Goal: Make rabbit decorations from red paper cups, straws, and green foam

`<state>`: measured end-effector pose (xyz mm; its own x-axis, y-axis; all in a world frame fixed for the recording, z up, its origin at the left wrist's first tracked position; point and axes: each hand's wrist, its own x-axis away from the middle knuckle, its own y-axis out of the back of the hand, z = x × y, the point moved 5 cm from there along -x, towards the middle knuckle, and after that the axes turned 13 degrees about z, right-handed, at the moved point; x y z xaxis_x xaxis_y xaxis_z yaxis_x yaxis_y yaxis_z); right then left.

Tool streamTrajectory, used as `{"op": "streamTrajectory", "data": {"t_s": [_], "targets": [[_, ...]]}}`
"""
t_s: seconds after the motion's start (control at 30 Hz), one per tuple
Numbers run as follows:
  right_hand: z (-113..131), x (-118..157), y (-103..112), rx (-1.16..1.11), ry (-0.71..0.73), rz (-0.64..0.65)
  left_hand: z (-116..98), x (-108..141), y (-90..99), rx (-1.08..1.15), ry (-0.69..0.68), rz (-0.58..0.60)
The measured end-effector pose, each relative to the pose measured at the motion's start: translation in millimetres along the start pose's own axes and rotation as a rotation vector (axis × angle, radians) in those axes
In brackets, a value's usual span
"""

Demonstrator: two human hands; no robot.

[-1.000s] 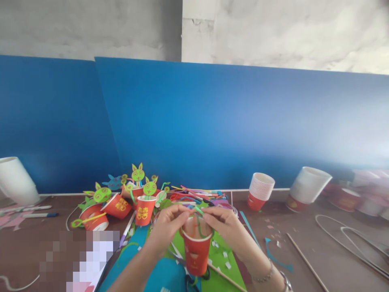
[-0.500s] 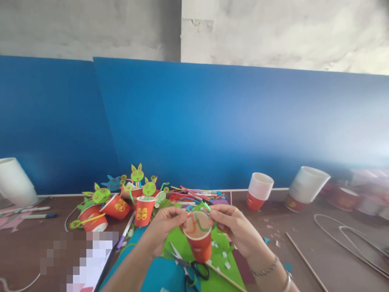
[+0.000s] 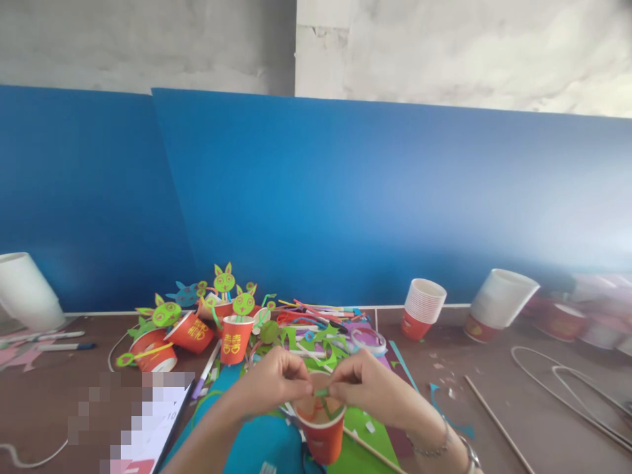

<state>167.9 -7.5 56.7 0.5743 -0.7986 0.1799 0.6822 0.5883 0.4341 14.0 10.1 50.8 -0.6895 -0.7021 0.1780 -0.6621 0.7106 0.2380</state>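
A red paper cup (image 3: 326, 445) with a white rim stands in front of me, with thin orange and green pieces inside it. Above its far rim, my left hand (image 3: 282, 380) and my right hand (image 3: 359, 383) almost meet, thumbs and forefingers pinched. Between their fingertips lies a bent green straw (image 3: 321, 393), and its lower part slants down into the cup. Both hands seem to grip it, though the fingers hide its ends. Under the cup are green paper (image 3: 361, 454) and blue paper (image 3: 261, 442). The scissors are mostly hidden behind the cup.
Red cups with green cat faces (image 3: 237, 342) crowd the left. Colourful straws and paper scraps (image 3: 316, 329) pile behind my hands. Stacked cups (image 3: 423, 309) and a white cup stack (image 3: 503, 299) stand right. A thin stick (image 3: 496, 421), a tape roll (image 3: 368, 339) and a phone-like screen (image 3: 158, 421) lie about.
My hands have come closer together and lower. The right hand has brought the green straw down toward the left fingertips. The cup sits lower in view and covers more of the scissors.
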Motion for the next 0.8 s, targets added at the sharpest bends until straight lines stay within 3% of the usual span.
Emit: {"op": "streamTrajectory", "data": {"t_s": [0.33, 0.43, 0.67, 0.8], "targets": [[-9.7, -2.8, -8.3, 0.109, -0.030, -0.007, 2.8, 0.4, -7.0, -0.063, 0.006, 0.053], [-7.8, -2.2, -4.8, 0.087, -0.008, -0.071, 1.0, 0.2, -4.0, -0.070, -0.026, -0.005], [10.1, 4.8, 18.7, -0.376, 0.207, -0.302, -2.3, -4.0, 8.9, 0.210, -0.288, -0.206], [2.9, 3.8, 21.9, -0.631, 0.249, -0.396, 17.4, -17.9, 9.6, 0.504, -0.471, -0.166]]}}
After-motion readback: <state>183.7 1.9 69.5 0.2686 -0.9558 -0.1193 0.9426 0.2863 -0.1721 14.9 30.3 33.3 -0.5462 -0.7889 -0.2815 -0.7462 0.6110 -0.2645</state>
